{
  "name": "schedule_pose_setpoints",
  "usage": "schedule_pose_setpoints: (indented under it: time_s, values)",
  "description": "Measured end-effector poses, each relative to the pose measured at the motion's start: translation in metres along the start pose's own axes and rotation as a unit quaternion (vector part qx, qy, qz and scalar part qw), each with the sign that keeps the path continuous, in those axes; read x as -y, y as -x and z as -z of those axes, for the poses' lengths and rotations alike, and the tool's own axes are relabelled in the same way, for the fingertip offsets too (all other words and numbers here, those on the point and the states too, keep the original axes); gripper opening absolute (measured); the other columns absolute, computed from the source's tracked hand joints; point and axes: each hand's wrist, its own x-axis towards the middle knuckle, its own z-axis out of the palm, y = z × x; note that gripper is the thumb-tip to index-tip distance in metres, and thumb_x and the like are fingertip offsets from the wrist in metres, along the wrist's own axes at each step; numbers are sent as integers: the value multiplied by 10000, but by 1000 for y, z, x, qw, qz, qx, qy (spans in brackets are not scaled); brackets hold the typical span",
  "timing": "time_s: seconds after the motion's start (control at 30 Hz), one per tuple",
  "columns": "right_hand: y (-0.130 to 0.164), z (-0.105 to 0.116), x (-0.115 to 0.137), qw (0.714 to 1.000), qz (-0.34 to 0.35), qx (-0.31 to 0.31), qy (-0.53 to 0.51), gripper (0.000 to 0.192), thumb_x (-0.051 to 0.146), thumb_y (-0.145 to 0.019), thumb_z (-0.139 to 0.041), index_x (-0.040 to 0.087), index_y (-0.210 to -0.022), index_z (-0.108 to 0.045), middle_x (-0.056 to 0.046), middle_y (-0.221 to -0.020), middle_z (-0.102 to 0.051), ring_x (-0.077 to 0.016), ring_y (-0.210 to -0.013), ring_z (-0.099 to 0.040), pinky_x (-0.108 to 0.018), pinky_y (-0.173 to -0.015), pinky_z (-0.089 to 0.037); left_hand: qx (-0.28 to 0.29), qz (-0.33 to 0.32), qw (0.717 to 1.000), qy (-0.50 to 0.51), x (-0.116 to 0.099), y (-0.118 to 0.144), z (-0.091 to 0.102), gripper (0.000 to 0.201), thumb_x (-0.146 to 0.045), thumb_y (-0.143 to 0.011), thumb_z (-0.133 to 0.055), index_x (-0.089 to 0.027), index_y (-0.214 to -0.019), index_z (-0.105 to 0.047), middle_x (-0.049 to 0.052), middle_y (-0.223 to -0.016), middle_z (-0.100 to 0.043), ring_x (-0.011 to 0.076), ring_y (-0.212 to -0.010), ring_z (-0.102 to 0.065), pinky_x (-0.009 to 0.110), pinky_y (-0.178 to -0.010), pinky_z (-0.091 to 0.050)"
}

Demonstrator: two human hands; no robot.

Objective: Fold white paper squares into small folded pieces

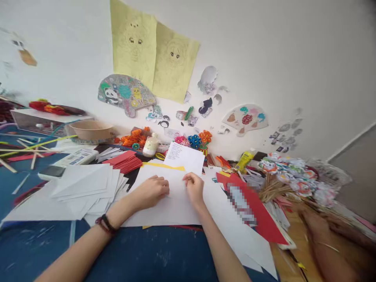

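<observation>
My left hand (154, 190) rests over a large sheet of white paper (173, 214), its fingers curled down and closed. What lies under those fingertips is hidden. To its right, above the same sheet, my right hand (194, 188) has its fingers bent in and thumb and forefinger drawn together. Anything pinched there is too small or too pale to make out. A strip of yellow paper (163, 166) shows at the sheet's far edge. Just behind leans a white page with handwritten lines (185, 156).
White envelope-like papers (85, 182) and red paper slips (125, 160) lie on the left. On the right are a red sheet (264, 213), a yellow-green bottle (245, 159) and paper flowers (293, 172). Another person's arm (326, 243) reaches in at the far right.
</observation>
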Motion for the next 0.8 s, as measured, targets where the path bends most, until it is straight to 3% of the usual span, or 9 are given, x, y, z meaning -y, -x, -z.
schedule_pose_setpoints:
  time_s: [0.13, 0.23, 0.4, 0.53, 0.8]
  values:
    - [2, -10, -8, 997, -51, 63, 9, 289, 120, -604, -350, 170, -591, -634, 33, -453, -507, -119, -461, -484, -206, -488, -340, -5, 159, 986, 58, -8, -5, -5, 141, -265, -767, -508, -215, -789, -639, 17, -798, -666, 184, -762, -590, 279, -683, -378]
    - [1, -12, -13, 996, -66, 57, 1, 297, 124, -615, -348, 171, -606, -641, 34, -453, -502, -115, -447, -465, -204, -469, -324, 36, 266, 953, 142, -9, -17, -12, 127, -284, -683, -549, -202, -709, -641, 11, -713, -664, 177, -703, -579, 255, -618, -375]
    - [1, -10, -18, 995, -69, 72, 0, 324, 121, -620, -339, 179, -663, -654, 34, -479, -532, -111, -455, -459, -202, -478, -331, 125, 282, 924, 228, 3, -38, -17, 142, -292, -605, -574, -175, -628, -652, -5, -557, -634, 124, -518, -521, 221, -512, -374]
    - [1, -9, -17, 993, -78, 84, -8, 328, 123, -618, -336, 177, -684, -653, 29, -494, -540, -116, -468, -467, -201, -471, -335, 187, 294, 898, 270, 13, -48, -14, 170, -321, -542, -633, -153, -540, -614, -19, -464, -541, 91, -405, -393, 228, -413, -290]
    - [1, -8, -16, 993, -74, 91, -3, 326, 121, -611, -334, 173, -674, -650, 24, -492, -538, -117, -462, -461, -203, -459, -322, 254, 309, 860, 316, 11, -59, -10, 214, -277, -506, -651, -167, -448, -477, -63, -366, -345, 72, -352, -264, 236, -377, -170]
